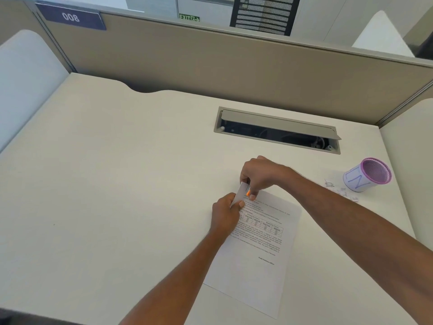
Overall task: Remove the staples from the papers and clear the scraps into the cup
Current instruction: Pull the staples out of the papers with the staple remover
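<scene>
A printed sheet of paper (257, 249) lies tilted on the white desk (117, 184). My left hand (225, 215) pinches the sheet's top left corner and lifts it. My right hand (260, 175) is closed on a small orange and silver tool (248, 190), pressed against that raised corner; most of the tool is hidden by my fingers. A white cup with a purple rim (366, 174) stands at the right side of the desk. Small paper and staple scraps (337, 188) lie on the desk just left of the cup.
An open cable tray (276, 130) is sunk into the desk behind my hands. Beige partition walls (234, 71) close off the back and sides. The desk's right edge runs just past the cup.
</scene>
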